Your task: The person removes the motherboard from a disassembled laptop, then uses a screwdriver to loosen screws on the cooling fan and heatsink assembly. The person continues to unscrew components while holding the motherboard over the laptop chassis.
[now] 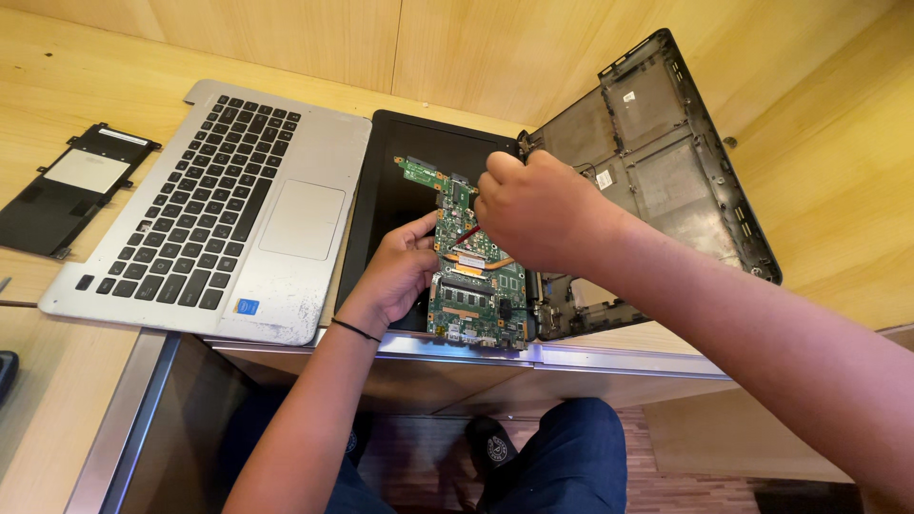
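Your left hand (pixel 398 269) pinches the board (pixel 473 286) lying on the dark screen (pixel 381 205) near the desk edge, while your right hand (pixel 533 209) is closed around a red-tipped tool (pixel 468 232) over it; a slip could gouge a trace.

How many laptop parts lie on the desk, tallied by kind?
Keyboard deck, silver: 1
Screen panel, black: 1
Circuit board, green: 1
Bottom cover, dark: 1
Battery pack, black: 1
Total: 5
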